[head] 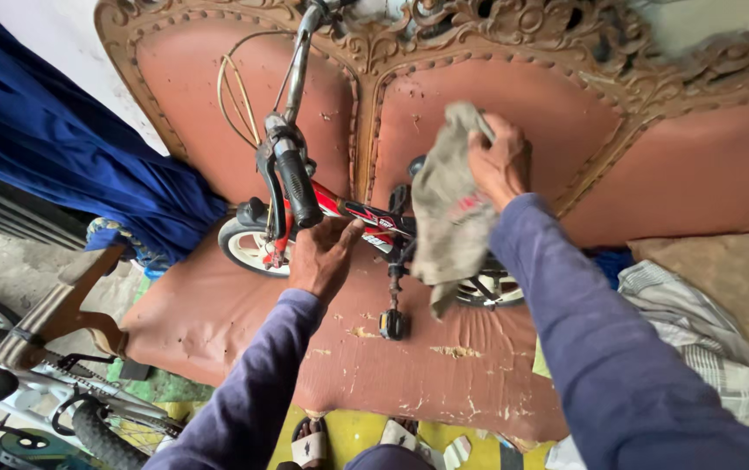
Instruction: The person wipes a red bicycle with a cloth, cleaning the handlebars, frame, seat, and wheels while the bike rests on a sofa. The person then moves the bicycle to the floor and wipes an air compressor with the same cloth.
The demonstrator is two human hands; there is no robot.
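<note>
A small red and black child's bicycle (352, 213) lies across the seat of a worn brown sofa (409, 365), its black handlebar grip (298, 187) pointing toward me. My left hand (324, 257) rests on the bicycle's frame just below the grip, fingers spread against it. My right hand (500, 161) is raised above the rear part of the bicycle and grips a dirty grey rag (448, 213), which hangs down over the rear wheel (487, 287). A pedal (392, 324) sticks out toward the seat's front edge.
The sofa's carved wooden backrest (513, 35) rises behind the bicycle. Blue cloth (61, 148) hangs at the left. A checked cloth (705, 335) lies on the seat at right. Part of another bicycle (52, 392) stands at lower left. My sandalled feet (313, 448) are on a yellow floor.
</note>
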